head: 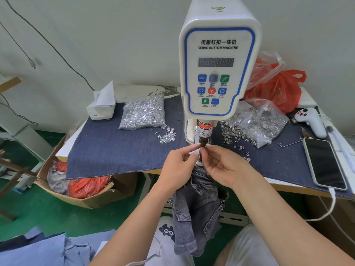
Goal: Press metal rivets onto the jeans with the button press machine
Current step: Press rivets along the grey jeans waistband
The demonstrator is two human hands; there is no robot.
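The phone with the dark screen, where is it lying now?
In the head view the phone lies at the right end of the table, on the blue denim cloth, just below the white handheld controller.

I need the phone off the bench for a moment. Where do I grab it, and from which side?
Take the phone by its long edges near the middle, coming from above and the front. It lies flat, screen up, on the denim cloth, its near end by the bench edge with a charging cable plugged in there. Mind the cable, and stay clear of the white controller beyond it.
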